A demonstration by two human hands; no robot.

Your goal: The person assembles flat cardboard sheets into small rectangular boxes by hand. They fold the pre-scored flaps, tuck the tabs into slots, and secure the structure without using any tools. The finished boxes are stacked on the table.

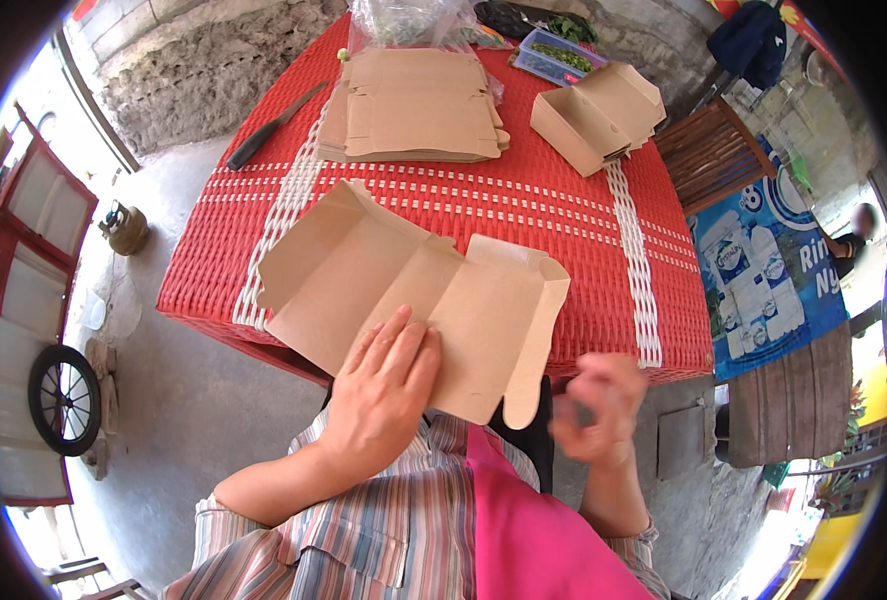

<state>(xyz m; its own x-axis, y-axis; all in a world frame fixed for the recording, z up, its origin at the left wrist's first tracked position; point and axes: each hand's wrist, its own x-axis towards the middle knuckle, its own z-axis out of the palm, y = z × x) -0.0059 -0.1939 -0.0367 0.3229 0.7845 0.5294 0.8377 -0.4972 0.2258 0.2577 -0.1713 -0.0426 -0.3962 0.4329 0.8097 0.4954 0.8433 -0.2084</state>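
A brown cardboard box blank [414,265], partly unfolded, lies tilted over the near edge of the red woven table. My left hand [389,375] rests on its near middle with the fingers stretched out flat. To the right of the blank, my right hand [601,408] hangs in the air, apart from the cardboard and smeared by motion. Its fingers look curled, but whether anything is in them does not show. Farther back lies a stack of flat box blanks [414,105]. A folded box [589,120] stands with its lid up at the far right.
A black-handled knife [254,145] lies at the table's [214,240] left. At the back are a clear plastic bag [409,25] with greens and a plastic tub [559,58] of green pieces. A wooden chair [714,155] and blue banner [764,265] stand to the right.
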